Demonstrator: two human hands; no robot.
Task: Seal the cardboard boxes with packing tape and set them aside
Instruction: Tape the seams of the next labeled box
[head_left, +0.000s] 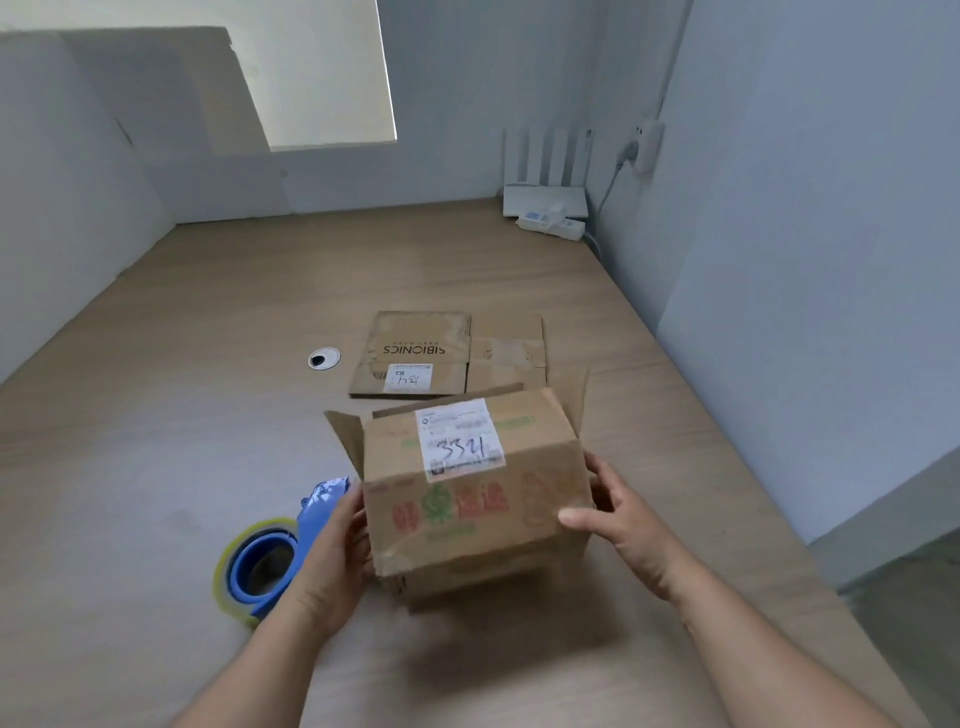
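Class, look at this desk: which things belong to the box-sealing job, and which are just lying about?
For the job:
cardboard box, held between left hand and right hand
tape dispenser
flattened box, likely

Lying about:
router
power strip
cable hole

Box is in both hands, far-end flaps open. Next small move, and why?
Probably tip the cardboard box so its open flaps face up, then fold them shut: the left hand and right hand hold its sides, the flaps stand loose, and the tape dispenser lies untouched on the table.
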